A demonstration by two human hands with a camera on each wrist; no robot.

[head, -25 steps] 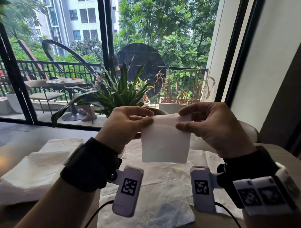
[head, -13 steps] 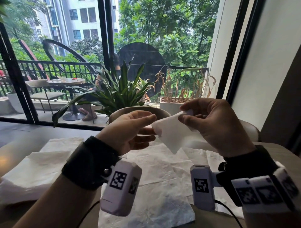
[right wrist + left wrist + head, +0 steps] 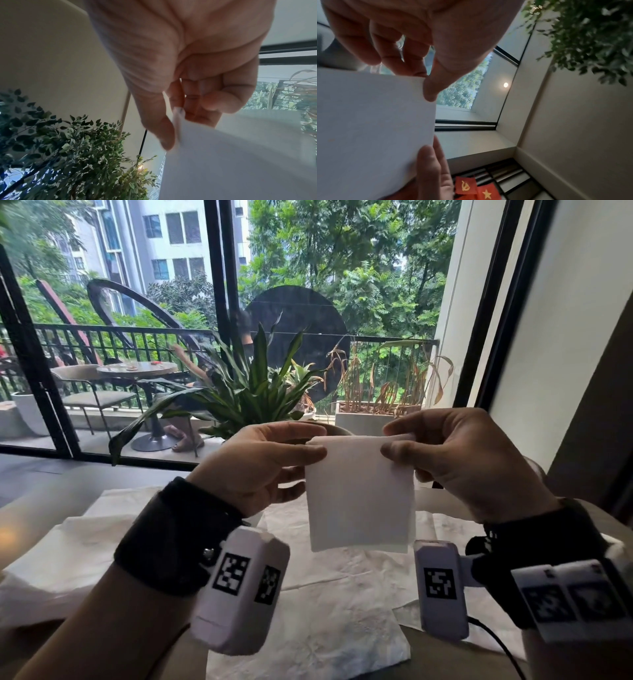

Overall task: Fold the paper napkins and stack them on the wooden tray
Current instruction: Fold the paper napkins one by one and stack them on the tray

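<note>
A white paper napkin (image 3: 359,498) hangs flat in the air above the table, folded into a small upright rectangle. My left hand (image 3: 260,463) pinches its top left corner between thumb and fingers; the left wrist view shows that same napkin (image 3: 371,128) under the left hand (image 3: 424,79). My right hand (image 3: 455,460) pinches the top right corner, and the napkin (image 3: 240,155) fills the lower right of the right wrist view below the right hand (image 3: 173,121). No wooden tray is in view.
Several unfolded white napkins (image 3: 329,611) lie spread on the table below the hands, with more napkins (image 3: 68,549) to the left. A potted green plant (image 3: 253,392) stands just behind the table at the window. A wall (image 3: 565,337) rises at the right.
A second ago both hands held the napkin flat. Half a second ago the left hand had let go and the napkin was bent in the right hand. Now both pinch it again as a narrower rectangle.
</note>
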